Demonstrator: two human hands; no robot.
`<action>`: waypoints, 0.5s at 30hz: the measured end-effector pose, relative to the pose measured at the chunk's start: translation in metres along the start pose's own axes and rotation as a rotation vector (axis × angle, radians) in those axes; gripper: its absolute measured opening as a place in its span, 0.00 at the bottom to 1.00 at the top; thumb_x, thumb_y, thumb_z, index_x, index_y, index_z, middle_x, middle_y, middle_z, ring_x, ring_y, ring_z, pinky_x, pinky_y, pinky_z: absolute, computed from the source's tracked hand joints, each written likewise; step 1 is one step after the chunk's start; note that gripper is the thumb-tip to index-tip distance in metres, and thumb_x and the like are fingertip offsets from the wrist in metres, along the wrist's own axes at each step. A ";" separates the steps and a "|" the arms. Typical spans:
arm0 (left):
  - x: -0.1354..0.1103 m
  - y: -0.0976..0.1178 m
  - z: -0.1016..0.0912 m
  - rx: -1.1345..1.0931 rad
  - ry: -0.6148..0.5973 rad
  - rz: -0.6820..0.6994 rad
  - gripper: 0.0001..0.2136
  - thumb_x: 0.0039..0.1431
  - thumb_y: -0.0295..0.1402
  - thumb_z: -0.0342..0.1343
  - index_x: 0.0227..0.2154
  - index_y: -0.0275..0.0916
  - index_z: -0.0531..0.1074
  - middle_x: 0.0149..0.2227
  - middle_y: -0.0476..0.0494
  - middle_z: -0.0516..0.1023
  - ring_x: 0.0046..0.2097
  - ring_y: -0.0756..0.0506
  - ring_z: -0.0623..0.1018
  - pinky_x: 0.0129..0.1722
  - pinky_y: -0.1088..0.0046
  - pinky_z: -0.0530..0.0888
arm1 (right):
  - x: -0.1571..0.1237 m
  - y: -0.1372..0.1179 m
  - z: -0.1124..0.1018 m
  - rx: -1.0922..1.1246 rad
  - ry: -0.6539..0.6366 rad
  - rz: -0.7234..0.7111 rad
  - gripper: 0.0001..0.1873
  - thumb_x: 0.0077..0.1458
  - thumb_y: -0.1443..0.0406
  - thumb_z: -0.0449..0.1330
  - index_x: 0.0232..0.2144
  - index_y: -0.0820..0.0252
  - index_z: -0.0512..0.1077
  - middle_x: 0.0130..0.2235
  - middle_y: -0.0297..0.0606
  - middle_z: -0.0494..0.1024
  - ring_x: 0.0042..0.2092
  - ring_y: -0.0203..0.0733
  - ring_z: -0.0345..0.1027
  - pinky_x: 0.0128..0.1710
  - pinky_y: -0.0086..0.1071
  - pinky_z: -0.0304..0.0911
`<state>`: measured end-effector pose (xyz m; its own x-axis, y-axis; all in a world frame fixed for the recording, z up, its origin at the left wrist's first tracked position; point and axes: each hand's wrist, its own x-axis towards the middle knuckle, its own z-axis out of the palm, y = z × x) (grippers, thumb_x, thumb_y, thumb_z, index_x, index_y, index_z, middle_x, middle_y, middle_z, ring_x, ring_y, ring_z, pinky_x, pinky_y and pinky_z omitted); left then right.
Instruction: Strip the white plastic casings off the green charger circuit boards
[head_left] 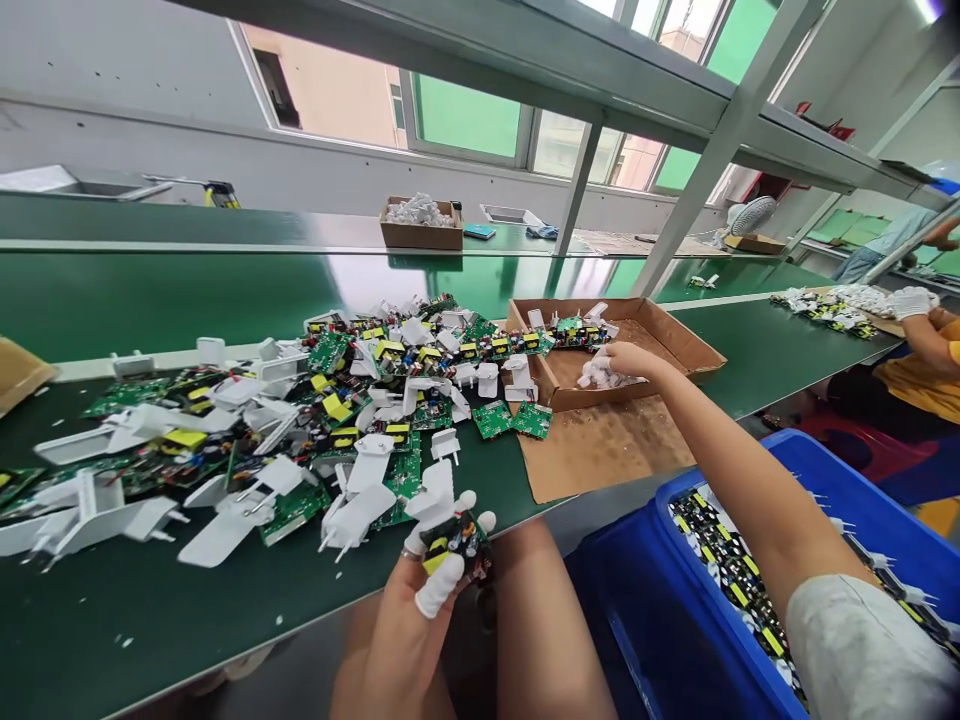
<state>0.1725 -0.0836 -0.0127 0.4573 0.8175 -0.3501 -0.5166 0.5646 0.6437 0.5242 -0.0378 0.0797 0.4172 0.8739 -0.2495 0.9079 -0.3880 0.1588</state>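
My left hand [420,610], with white covers on its fingertips, is closed around a circuit board [461,545] with a yellow transformer and a white plastic piece [435,495] at its top, held at the bench's front edge. My right hand [626,362] reaches into a cardboard box [555,398], its fingertips down at a small heap of white bits [598,372]. What those fingers grip is hidden. Several assembled boards [574,330] lie in the box's far left part. Two green boards [512,419] rest beside its front left corner.
A large pile of boards with white plastic parts [360,390] covers the bench at left. At my right stands a blue bin [622,640] holding boards. Behind, a small box [422,237] of white pieces sits under a metal frame [694,185]. Another person [926,345] works at far right.
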 end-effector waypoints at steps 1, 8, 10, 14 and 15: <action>0.000 0.000 0.002 0.026 -0.012 0.000 0.24 0.32 0.35 0.67 0.37 0.42 0.68 0.41 0.43 0.74 0.41 0.44 0.75 0.35 0.76 0.74 | -0.003 0.001 0.002 -0.033 0.060 0.033 0.17 0.56 0.71 0.44 0.43 0.68 0.68 0.44 0.47 0.71 0.43 0.43 0.64 0.38 0.28 0.57; 0.003 -0.007 0.021 0.233 -0.026 0.066 0.27 0.33 0.34 0.66 0.38 0.37 0.62 0.36 0.42 0.74 0.34 0.46 0.75 0.29 0.76 0.71 | -0.031 -0.013 0.011 -0.391 0.249 -0.173 0.14 0.54 0.73 0.47 0.38 0.70 0.69 0.39 0.53 0.70 0.44 0.53 0.61 0.40 0.38 0.54; 0.003 -0.008 0.024 0.276 -0.032 0.061 0.25 0.35 0.33 0.64 0.38 0.36 0.62 0.34 0.43 0.74 0.32 0.48 0.74 0.28 0.76 0.70 | -0.035 -0.017 0.004 -0.500 0.187 -0.261 0.13 0.53 0.75 0.47 0.37 0.69 0.70 0.37 0.51 0.71 0.43 0.52 0.61 0.37 0.35 0.55; 0.000 -0.009 0.024 0.313 -0.050 0.040 0.23 0.36 0.32 0.62 0.39 0.36 0.62 0.35 0.44 0.74 0.33 0.49 0.74 0.30 0.76 0.70 | -0.042 -0.020 -0.019 -0.489 0.016 -0.186 0.14 0.50 0.78 0.50 0.38 0.71 0.70 0.40 0.52 0.70 0.44 0.52 0.61 0.36 0.34 0.55; 0.000 -0.008 0.023 0.316 -0.062 0.034 0.23 0.37 0.32 0.62 0.39 0.36 0.62 0.35 0.43 0.74 0.33 0.49 0.74 0.30 0.76 0.70 | -0.043 -0.021 -0.025 -0.431 -0.031 -0.140 0.14 0.50 0.79 0.50 0.38 0.72 0.70 0.40 0.53 0.70 0.44 0.52 0.61 0.36 0.34 0.54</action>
<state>0.1939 -0.0906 -0.0021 0.4920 0.8212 -0.2891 -0.2862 0.4662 0.8371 0.4864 -0.0602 0.1107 0.2981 0.8978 -0.3242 0.8581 -0.1033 0.5030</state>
